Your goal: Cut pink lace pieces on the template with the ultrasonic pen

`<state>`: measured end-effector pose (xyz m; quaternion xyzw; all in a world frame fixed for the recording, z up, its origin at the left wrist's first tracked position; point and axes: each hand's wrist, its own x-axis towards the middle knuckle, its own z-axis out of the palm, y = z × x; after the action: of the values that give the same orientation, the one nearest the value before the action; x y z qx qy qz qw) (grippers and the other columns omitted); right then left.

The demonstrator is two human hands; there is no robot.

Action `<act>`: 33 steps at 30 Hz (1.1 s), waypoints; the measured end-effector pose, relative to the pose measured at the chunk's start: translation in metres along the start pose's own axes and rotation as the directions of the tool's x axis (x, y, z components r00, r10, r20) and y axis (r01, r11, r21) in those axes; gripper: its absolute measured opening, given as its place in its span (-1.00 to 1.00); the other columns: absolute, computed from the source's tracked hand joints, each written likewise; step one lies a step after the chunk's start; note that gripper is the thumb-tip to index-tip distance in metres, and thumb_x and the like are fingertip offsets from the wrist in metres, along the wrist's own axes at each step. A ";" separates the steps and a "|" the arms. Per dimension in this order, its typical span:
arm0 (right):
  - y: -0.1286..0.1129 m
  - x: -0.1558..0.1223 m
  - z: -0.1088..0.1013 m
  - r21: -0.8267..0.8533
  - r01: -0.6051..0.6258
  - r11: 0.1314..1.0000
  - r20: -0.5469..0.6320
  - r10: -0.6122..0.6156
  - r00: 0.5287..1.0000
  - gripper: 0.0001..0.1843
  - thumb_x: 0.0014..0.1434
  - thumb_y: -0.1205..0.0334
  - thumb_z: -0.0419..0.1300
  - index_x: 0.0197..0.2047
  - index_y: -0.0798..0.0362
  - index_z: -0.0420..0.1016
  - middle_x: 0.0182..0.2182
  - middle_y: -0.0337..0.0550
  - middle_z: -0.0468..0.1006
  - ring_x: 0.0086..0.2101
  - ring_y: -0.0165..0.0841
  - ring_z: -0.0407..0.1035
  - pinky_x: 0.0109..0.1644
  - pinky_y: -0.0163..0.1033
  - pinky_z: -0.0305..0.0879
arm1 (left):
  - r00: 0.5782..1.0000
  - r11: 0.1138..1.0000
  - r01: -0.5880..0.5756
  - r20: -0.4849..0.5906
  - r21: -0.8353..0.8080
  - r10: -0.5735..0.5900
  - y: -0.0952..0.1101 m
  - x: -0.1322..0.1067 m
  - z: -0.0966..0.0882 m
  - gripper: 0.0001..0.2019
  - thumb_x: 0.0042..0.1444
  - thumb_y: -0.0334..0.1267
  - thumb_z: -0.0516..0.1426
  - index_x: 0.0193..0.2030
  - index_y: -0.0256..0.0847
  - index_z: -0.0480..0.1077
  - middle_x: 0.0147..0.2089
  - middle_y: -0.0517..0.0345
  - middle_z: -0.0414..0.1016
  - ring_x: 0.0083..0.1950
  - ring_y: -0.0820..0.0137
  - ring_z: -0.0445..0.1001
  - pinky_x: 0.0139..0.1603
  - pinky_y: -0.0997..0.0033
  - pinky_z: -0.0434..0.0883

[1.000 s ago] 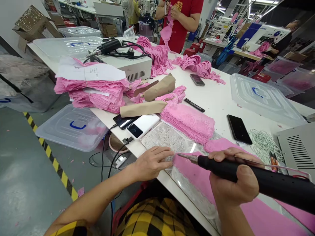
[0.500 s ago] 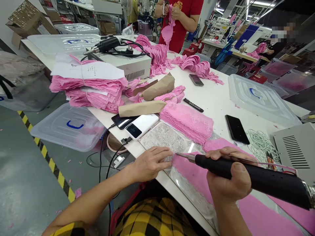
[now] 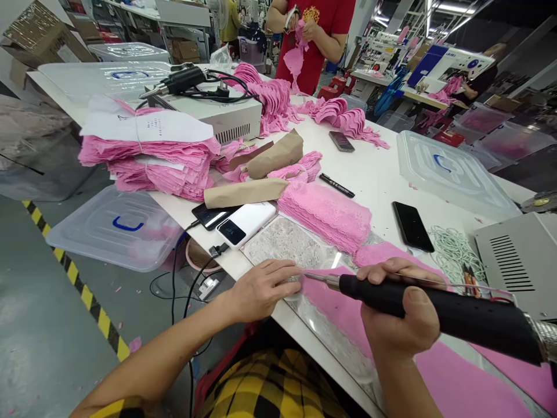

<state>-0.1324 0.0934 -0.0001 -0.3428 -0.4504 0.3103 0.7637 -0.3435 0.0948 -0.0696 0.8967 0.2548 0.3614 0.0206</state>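
Note:
My right hand [image 3: 400,316] is wrapped round the thick black handle of a cutter [image 3: 435,310], a corded tool with a slim metal tip pointing left. The tip meets the left end of a pink lace fabric piece [image 3: 335,305], which lies over a clear patterned plate [image 3: 282,241]. Just left of the tip, my left hand [image 3: 265,287] rests with its fingers stretched out at the fabric's end. What lies under those fingertips is hidden. Beyond the plate's far side sits a stack of pink lace pieces [image 3: 324,215].
A white power bank [image 3: 248,223] lies left of the plate, beside brown paper [image 3: 246,194]. A black phone [image 3: 412,226], elastic cords [image 3: 456,249] and a grey vented box [image 3: 517,261] stand right. Bundled pink pieces [image 3: 152,159] lie far left. A person in red [image 3: 313,46] handles pink fabric opposite.
The whole view has shifted slightly leftward across the picture. Both hands and the cutter keep nearly the same place on the fabric.

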 end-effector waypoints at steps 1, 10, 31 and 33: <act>0.000 -0.001 0.001 0.002 -0.011 1.000 0.006 0.011 1.000 -0.89 -0.04 0.23 0.19 -0.38 0.05 0.39 -0.42 -0.28 0.44 -0.54 -0.44 0.34 -0.47 -0.19 0.38 | 1.000 1.000 0.004 0.005 0.003 -0.004 0.000 0.000 0.000 -0.65 0.15 -0.62 -0.03 -0.02 -0.28 0.42 0.10 -0.08 0.51 0.21 0.23 0.41 0.10 0.21 0.48; -0.001 -0.005 0.001 -0.015 -0.016 1.000 0.054 0.017 0.998 -0.90 0.00 0.23 0.21 -0.40 0.04 0.38 -0.42 -0.28 0.46 -0.54 -0.43 0.36 -0.45 -0.17 0.41 | 0.998 1.000 0.009 0.058 0.023 -0.010 -0.001 0.000 0.002 -0.63 0.13 -0.61 -0.01 0.00 -0.26 0.44 0.16 -0.07 0.48 0.24 0.17 0.38 0.11 0.15 0.47; -0.043 0.038 -0.092 -0.204 0.088 0.975 -0.467 -0.175 0.866 -0.83 -0.18 0.14 0.11 -0.47 0.04 0.34 -0.48 -0.27 0.36 -0.57 -0.44 0.22 -0.53 -0.19 0.27 | 0.987 0.994 -0.105 0.124 0.004 0.104 0.038 0.063 0.042 -0.73 0.26 -0.48 0.01 0.05 -0.37 0.42 0.15 -0.17 0.48 0.23 0.09 0.43 0.19 0.03 0.46; -0.048 0.037 -0.103 -0.198 0.096 0.976 -0.465 -0.179 0.867 -0.81 -0.19 0.12 0.12 -0.47 0.03 0.33 -0.48 -0.27 0.36 -0.58 -0.44 0.22 -0.54 -0.20 0.26 | 0.981 0.993 -0.112 0.163 0.030 0.105 0.042 0.069 0.055 -0.74 0.31 -0.38 0.03 0.08 -0.38 0.40 0.17 -0.19 0.46 0.23 0.03 0.43 0.19 -0.03 0.45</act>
<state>-0.0167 0.0697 0.0193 -0.4391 -0.2951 0.1213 0.8399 -0.2465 0.0985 -0.0572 0.9358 0.2099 0.2832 0.0041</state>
